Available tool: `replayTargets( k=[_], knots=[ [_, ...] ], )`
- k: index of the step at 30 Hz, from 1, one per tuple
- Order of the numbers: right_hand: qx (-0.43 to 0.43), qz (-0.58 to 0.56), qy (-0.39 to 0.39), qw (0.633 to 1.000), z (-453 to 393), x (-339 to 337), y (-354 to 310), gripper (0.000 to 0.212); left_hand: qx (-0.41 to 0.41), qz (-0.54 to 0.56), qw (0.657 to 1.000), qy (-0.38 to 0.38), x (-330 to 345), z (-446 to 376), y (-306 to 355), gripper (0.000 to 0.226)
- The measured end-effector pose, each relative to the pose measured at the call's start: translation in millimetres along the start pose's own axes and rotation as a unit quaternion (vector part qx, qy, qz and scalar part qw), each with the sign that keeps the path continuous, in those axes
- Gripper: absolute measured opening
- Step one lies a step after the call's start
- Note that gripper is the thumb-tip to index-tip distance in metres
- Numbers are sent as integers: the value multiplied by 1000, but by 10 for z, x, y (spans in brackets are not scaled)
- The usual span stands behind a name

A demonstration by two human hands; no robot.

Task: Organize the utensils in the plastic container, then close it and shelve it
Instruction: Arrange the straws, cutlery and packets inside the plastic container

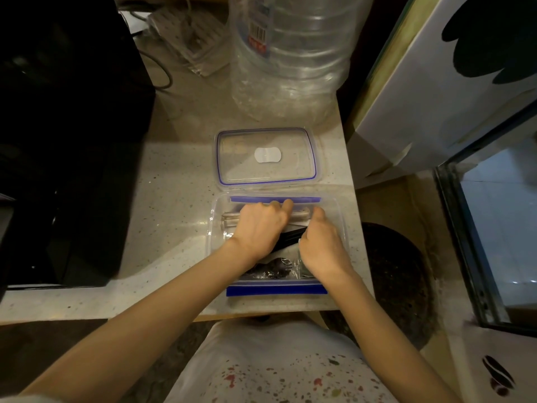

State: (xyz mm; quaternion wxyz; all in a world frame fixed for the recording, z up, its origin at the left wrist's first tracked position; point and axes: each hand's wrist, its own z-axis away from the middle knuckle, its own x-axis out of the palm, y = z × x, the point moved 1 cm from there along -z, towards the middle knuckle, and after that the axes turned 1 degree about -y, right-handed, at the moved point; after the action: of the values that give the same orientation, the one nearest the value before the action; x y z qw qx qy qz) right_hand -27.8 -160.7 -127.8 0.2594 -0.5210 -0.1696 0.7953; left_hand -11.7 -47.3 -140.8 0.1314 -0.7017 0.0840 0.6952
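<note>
Clear plastic container with blue clips (337,216) at counter edge; both hands inside. Left hand (260,225) curled over silver utensils (231,221), right hand (321,242) fingers closed on black utensils (290,238). Blue-rimmed clear lid (266,155) lies just behind; large clear water jug (293,53) beyond.

Your left hand (261,226) sits back-up just left of frame centre, knuckles toward twelve o'clock, fingers curled forward and down so only their first joints show. Its forearm runs bare from the seven o'clock corner up to the wrist, which is nearly straight. Your right hand (321,242) lies just beside it at about three o'clock of the left, also back-up, thumb stretched toward twelve o'clock and the other fingers folded under out of sight. Its bare forearm comes in from the five o'clock corner. The two hands are close, thumb sides facing, not clearly touching. What either palm grips cannot be told.
</note>
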Motion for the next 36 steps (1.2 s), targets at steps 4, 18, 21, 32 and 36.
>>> replayTargets(
  k=[4,18,21,32,36],
  knots=[
    [6,-71,-15,997,-37,-34,21,46,1,12,998,-55,20,-15,7,20],
    [48,-285,-42,956,-60,-72,47,47,-17,22,998,-64,-37,5,-16,22],
    [35,-267,-35,962,-58,-60,70,45,-11,8,998,-66,-87,34,-49,46],
    [-92,-130,30,987,73,-76,115,41,-46,108,987,-110,-98,428,-25,26],
    [-180,-14,22,983,87,-156,101,39,-87,140,982,-96,-55,528,-99,19]
  ],
)
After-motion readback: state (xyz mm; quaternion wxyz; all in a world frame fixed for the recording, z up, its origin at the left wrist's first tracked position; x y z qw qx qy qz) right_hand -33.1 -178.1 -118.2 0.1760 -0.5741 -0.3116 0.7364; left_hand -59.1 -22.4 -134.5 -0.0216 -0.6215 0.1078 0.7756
